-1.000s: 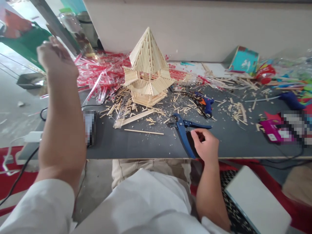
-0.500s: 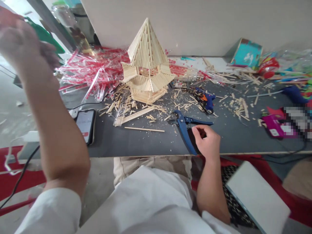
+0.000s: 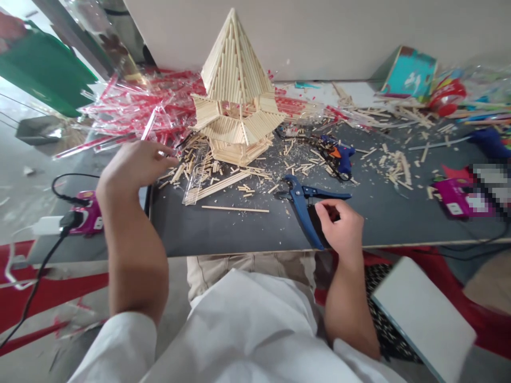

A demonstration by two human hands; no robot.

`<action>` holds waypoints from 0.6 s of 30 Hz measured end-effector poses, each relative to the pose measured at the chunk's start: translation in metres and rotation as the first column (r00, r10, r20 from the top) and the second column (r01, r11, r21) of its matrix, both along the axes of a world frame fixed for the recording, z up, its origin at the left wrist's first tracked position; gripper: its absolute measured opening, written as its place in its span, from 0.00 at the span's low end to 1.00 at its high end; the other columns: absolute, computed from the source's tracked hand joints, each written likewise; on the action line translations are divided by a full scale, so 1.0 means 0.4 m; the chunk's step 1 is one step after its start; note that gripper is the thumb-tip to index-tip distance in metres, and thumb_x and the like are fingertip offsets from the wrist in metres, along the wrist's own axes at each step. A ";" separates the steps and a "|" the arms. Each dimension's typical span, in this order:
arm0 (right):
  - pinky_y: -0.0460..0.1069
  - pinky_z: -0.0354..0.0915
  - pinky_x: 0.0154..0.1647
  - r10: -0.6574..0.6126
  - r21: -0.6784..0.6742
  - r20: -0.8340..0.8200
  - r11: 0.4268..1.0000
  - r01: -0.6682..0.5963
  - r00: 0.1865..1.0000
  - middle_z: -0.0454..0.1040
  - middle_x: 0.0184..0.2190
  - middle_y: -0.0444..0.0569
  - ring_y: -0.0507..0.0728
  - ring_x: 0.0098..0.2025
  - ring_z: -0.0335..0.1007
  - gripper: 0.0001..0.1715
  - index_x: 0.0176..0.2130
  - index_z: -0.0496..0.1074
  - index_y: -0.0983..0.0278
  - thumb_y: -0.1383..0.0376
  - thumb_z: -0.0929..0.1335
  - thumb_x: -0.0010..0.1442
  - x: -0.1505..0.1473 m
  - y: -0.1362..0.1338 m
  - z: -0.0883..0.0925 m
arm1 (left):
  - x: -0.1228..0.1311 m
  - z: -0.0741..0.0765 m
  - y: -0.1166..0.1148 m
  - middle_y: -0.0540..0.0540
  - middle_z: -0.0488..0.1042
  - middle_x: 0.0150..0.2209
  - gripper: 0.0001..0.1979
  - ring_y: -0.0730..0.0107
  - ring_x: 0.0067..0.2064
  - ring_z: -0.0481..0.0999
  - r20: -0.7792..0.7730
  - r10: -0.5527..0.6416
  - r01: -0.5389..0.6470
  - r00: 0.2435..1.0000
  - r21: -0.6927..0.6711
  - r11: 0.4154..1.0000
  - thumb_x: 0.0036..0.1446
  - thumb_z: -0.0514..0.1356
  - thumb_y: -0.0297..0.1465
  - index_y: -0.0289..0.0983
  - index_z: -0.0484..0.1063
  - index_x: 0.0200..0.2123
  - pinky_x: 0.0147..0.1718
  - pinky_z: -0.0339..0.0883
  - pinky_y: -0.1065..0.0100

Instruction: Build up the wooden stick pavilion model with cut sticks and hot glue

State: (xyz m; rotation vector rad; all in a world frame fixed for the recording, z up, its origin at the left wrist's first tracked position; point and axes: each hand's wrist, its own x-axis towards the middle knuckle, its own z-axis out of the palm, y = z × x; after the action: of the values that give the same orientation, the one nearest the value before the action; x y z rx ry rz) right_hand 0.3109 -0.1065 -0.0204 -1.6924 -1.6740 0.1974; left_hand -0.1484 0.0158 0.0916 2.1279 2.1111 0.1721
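My left hand (image 3: 138, 166) hovers at the left of the desk, palm down. Its fingers are apart and reach toward the loose bits of stick, with nothing visible in them. My right hand (image 3: 342, 224) rests near the front edge in a loose curl, nothing showing inside it. Beside its thumb lies a blue-handled cutter (image 3: 301, 210) with its handles spread. A single thin wooden stick (image 3: 235, 209) lies left of the cutter. Behind it are sticks in a clear plastic sleeve (image 3: 192, 194). A tower-like model (image 3: 241, 125) made of sticks, with a pointed roof, stands behind these.
Red-and-clear plastic wrappers (image 3: 136, 114) heap at the back left. A blue glue gun (image 3: 342, 159) lies among stick scraps right of the model. At the left edge is a purple power adapter (image 3: 90, 213) with cords. A turquoise box (image 3: 411, 73) leans at the wall.
My left hand has come down from the upper left to just over the desk near the scraps, uncovering a green object at left. My right hand has stayed by the cutter.
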 end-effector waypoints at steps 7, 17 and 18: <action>0.55 0.70 0.52 0.060 0.096 0.002 0.994 -0.060 0.998 0.79 0.41 0.52 0.60 0.44 0.75 0.12 0.41 0.76 0.61 0.55 0.70 0.67 -0.003 -0.010 0.018 | 0.200 -0.010 -0.129 0.46 0.84 0.37 0.12 0.59 0.38 0.80 0.039 -0.313 0.315 0.949 -0.082 0.945 0.65 0.58 0.37 0.45 0.83 0.38 0.37 0.67 0.63; 0.73 0.47 0.74 0.345 -0.300 0.389 0.924 -0.237 0.854 0.46 0.76 0.69 0.77 0.77 0.40 0.65 0.75 0.46 0.72 0.34 0.67 0.61 0.005 -0.003 0.034 | 0.348 -0.095 -0.058 0.41 0.80 0.44 0.15 0.58 0.44 0.80 -0.011 -0.552 0.552 0.834 0.005 0.834 0.66 0.55 0.28 0.40 0.82 0.48 0.35 0.67 0.65; 0.72 0.48 0.74 0.338 -0.303 0.403 0.926 -0.225 0.850 0.48 0.75 0.71 0.77 0.76 0.44 0.65 0.75 0.46 0.73 0.34 0.67 0.61 0.002 0.001 0.036 | 0.353 -0.096 -0.058 0.41 0.80 0.44 0.15 0.59 0.44 0.80 -0.018 -0.562 0.562 0.827 -0.010 0.827 0.66 0.55 0.28 0.40 0.83 0.46 0.35 0.67 0.65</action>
State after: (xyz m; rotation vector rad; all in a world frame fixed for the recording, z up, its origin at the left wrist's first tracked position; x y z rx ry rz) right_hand 0.3118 -0.1061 -0.0061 -1.7518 -2.3364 0.1651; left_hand -0.0072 -0.0073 0.0532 2.6424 1.3873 0.0764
